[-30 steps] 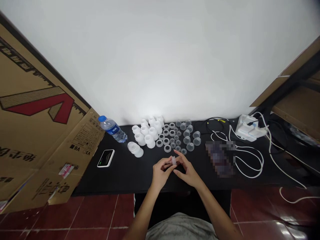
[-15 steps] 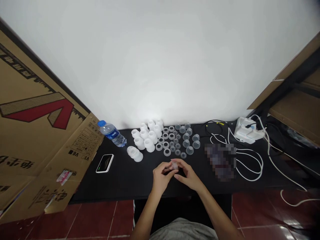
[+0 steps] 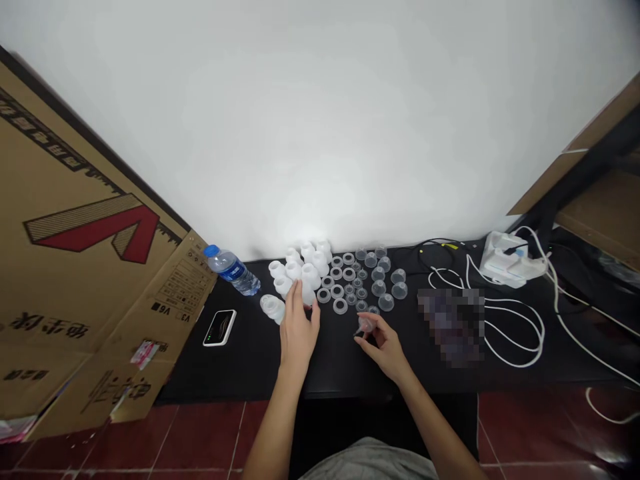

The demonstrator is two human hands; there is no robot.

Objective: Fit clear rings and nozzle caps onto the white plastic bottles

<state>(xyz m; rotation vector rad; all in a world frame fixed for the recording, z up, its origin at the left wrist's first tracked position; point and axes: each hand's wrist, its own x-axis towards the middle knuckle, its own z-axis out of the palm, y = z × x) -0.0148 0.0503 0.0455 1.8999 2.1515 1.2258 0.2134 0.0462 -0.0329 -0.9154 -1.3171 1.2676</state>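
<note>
Our right hand (image 3: 383,347) was nearly closed, its thumb and fingers pinching a small clear plastic cup (image 3: 366,325) above the black table (image 3: 240,370), just in front of the rows of clear cups (image 3: 379,281) and flat clear rings (image 3: 339,291). Our left hand (image 3: 299,328) stood partly open, its fingers against the cluster of frosted white cups (image 3: 303,267); we could not tell whether it had hold of one. A water bottle (image 3: 231,270) lay on its side to their left, near a cardboard sheet (image 3: 85,267), with white cables (image 3: 505,327) off to the right.
</note>
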